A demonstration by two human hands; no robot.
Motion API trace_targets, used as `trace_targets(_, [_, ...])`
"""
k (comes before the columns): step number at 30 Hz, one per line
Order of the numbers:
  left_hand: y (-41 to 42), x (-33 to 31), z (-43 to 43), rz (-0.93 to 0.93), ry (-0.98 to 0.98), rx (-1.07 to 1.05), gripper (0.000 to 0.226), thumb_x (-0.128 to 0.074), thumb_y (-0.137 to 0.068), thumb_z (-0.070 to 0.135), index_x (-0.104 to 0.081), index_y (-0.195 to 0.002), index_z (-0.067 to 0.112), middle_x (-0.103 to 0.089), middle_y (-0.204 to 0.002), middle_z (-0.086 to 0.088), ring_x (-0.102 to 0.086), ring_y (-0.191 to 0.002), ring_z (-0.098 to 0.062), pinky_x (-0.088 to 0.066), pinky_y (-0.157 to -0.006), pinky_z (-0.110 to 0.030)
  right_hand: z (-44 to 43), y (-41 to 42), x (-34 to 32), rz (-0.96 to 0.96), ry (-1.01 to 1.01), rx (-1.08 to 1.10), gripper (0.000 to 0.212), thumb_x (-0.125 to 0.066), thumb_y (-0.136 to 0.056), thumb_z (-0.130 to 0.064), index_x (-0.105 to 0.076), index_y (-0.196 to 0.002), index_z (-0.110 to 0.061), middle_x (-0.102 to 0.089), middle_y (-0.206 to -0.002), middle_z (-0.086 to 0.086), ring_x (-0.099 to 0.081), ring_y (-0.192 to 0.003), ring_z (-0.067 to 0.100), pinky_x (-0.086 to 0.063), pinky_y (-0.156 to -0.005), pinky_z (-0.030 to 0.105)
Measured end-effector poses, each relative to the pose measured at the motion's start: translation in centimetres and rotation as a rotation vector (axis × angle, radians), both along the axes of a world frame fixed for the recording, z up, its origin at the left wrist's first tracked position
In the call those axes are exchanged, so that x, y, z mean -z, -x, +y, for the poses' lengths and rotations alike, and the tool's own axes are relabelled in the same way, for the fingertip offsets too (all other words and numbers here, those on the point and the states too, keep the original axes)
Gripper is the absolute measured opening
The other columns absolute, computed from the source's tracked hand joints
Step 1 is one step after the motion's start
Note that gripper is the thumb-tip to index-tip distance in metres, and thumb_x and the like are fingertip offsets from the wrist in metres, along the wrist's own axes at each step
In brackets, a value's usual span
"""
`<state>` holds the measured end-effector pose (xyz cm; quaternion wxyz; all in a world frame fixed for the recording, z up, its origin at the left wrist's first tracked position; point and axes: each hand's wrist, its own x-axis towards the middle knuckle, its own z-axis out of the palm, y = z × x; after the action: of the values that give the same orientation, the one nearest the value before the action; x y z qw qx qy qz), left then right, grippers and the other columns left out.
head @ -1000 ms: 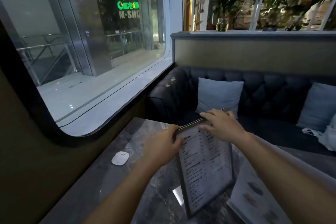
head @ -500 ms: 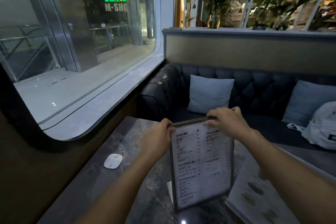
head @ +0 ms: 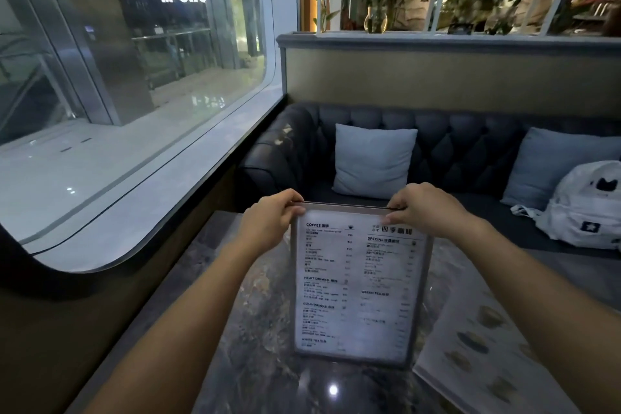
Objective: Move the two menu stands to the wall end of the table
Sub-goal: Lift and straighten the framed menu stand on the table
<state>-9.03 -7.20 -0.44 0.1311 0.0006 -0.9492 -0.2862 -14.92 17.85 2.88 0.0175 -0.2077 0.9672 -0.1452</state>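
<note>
A framed menu stand (head: 358, 286) with a white drinks list stands upright in the middle of the dark marble table (head: 262, 346), its printed face square to me. My left hand (head: 272, 222) grips its top left corner and my right hand (head: 423, 208) grips its top right corner. A second menu (head: 484, 343), pale with dark oval pictures, lies tilted at the table's right side, partly behind my right forearm. I cannot tell whether it is a stand.
A wall with a large curved window (head: 134, 111) runs along the table's left side. Across the table is a dark tufted sofa (head: 437, 144) with two pale blue cushions (head: 373, 158) and a white backpack (head: 591, 208). Plants stand on the ledge behind.
The menu stand has turned from slanting to facing me squarely and stands more upright. Both hands stayed on its top edge. The small white object on the table's left has left view.
</note>
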Motion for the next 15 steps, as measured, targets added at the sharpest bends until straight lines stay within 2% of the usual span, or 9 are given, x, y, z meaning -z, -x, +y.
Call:
trace_targets(7, [1.09, 0.58, -0.28, 0.014, -0.055, 0.053, 0.012, -0.052, -0.089, 0.028, -0.060, -0.098, 0.023, -0.069, -0.093, 0.000, -0.062, -0.088, -0.025, -0.050, -0.080, -0.047, 0.09, -0.20, -0.32, -0.066, 0.019, 0.030, 0.016, -0.071, -0.073, -0.040, -0.072, -0.077, -0.024, -0.071, -0.075, -0.004, -0.062, -0.073, 0.011, -0.052, -0.068, 0.037])
trace_targets(15, [0.95, 0.78, -0.35, 0.013, -0.077, 0.061, 0.011, -0.053, -0.089, 0.027, -0.059, -0.097, 0.024, -0.064, -0.085, 0.004, -0.062, -0.087, -0.023, -0.051, -0.081, -0.048, -0.01, -0.72, -0.43, -0.061, 0.026, 0.033, 0.018, -0.070, -0.074, -0.040, -0.071, -0.074, -0.022, -0.070, -0.073, -0.001, -0.062, -0.072, 0.015, -0.051, -0.066, 0.038])
